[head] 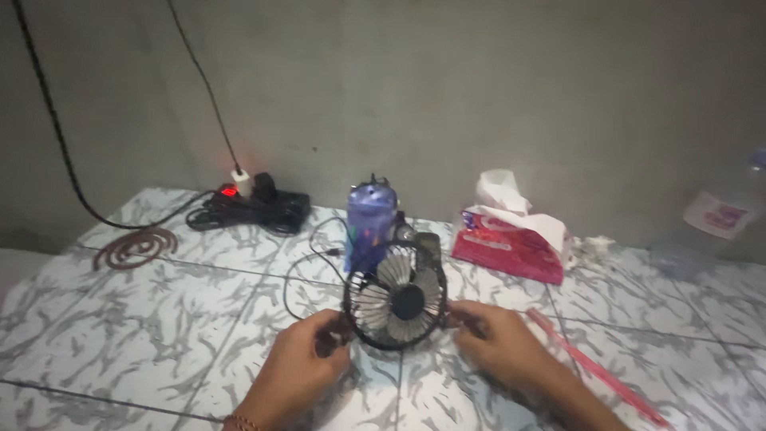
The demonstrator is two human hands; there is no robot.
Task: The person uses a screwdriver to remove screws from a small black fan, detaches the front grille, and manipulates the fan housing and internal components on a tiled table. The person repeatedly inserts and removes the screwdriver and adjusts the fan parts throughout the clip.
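squarely between both hands (297, 359), small fan (396, 295)

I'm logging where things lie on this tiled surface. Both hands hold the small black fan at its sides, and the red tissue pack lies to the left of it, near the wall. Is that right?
Not quite. In the head view the red tissue pack lies to the right of the small black fan, near the wall. The rest holds: the left hand and the right hand grip the fan at its sides.

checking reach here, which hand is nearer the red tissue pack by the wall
Right. The right hand grips the small black fan's right side, just below the red tissue pack; the left hand is across the fan, farther away.
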